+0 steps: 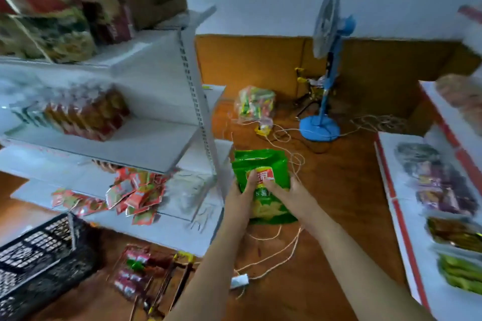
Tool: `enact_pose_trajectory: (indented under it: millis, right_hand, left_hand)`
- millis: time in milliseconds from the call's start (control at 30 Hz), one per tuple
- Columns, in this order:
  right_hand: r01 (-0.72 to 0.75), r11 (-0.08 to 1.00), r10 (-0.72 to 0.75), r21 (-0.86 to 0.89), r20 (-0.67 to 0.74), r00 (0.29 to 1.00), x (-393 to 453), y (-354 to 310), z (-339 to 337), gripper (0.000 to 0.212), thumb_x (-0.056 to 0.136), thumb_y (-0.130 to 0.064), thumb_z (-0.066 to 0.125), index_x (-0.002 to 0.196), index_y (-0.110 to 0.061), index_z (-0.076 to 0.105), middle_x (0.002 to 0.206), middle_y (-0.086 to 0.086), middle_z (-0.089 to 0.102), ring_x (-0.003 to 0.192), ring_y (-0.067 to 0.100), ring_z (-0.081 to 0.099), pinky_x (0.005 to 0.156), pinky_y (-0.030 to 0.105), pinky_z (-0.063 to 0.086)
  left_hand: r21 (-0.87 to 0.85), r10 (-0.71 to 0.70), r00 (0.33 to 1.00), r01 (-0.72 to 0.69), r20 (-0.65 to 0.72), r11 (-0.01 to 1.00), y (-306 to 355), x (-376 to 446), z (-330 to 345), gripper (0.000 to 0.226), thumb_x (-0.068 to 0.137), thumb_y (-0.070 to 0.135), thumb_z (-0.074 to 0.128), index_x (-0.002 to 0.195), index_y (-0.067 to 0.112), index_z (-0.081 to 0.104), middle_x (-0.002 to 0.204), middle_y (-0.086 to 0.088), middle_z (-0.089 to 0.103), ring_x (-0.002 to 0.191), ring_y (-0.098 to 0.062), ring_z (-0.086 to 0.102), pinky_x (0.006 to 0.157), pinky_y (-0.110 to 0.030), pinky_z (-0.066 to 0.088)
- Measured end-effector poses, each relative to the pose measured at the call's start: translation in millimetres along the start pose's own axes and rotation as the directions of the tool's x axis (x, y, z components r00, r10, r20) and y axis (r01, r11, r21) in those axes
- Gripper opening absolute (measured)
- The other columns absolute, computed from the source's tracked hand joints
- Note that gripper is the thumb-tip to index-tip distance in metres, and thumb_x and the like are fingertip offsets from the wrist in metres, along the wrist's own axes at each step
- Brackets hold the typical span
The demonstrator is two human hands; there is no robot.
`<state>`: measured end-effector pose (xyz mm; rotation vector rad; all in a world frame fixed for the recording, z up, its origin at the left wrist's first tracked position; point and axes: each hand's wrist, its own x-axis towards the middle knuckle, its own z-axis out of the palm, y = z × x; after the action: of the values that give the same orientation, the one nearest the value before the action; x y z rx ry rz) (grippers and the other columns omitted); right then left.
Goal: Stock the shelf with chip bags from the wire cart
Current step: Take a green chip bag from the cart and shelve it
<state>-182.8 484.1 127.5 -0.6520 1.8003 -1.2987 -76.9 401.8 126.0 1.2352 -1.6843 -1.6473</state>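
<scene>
Hands [241, 190] [289, 194] cover chip bags [263, 164]; count unclear

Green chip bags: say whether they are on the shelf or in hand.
In hand: the left hand and right hand grip the green chip bags beside the shelf.

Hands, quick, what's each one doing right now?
Left hand: fingers grip the green chip bags from the left side.
Right hand: fingers grip the same bags from the right side.

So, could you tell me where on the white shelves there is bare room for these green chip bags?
Both hands hold the green chip bags. The middle shelf is bare right of the orange packets, up to the upright post. The shelf below is crowded with red sachets.
</scene>
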Motion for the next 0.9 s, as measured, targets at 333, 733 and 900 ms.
enact_pose_trajectory:
  millis: [333, 733, 900]
  right_hand:
    - [0.063, 0.977, 0.059, 0.204, -0.543, 0.837, -58, 66, -238, 0.035, 0.087, -0.052, 0.062, 0.110, -0.026, 0.060, 0.092, -0.008, 0.071, 0.073, -0.001, 0.070, 0.059, 0.017, 0.054]
    - [0.073, 0.919, 0.308, 0.387, -0.822, 0.478, 10, 147, -434, 0.026, 0.080, -0.055, 0.067, 0.101, -0.042, 0.058, 0.104, -0.007, 0.069, 0.097, 0.017, 0.067, 0.088, 0.043, 0.055]
    - [0.106, 0.851, 0.423, 0.515, -0.790, 0.445, 73, 157, -511, 0.069, 0.056, -0.061, 0.075, 0.120, -0.040, 0.059, 0.117, -0.001, 0.069, 0.105, 0.023, 0.067, 0.093, 0.051, 0.053]
  left_hand:
    - [0.071, 0.096, 0.902, -0.139, 0.422, 0.988, 27, -28, 264, 0.032, 0.095, 0.053, 0.050, 0.114, 0.027, 0.054, 0.104, 0.011, 0.065, 0.082, 0.002, 0.060, 0.058, -0.008, 0.046]
    - [0.170, -0.054, 0.472, -0.206, 0.880, 0.964, 18, 69, 517, 0.027, 0.083, 0.040, 0.076, 0.101, 0.035, 0.057, 0.101, 0.009, 0.073, 0.086, -0.008, 0.073, 0.080, -0.029, 0.061]
    - [0.221, -0.138, 0.311, -0.248, 0.940, 0.943, 44, 148, 603, 0.043, 0.077, 0.042, 0.081, 0.112, 0.026, 0.061, 0.107, 0.001, 0.075, 0.092, -0.016, 0.074, 0.088, -0.040, 0.059]
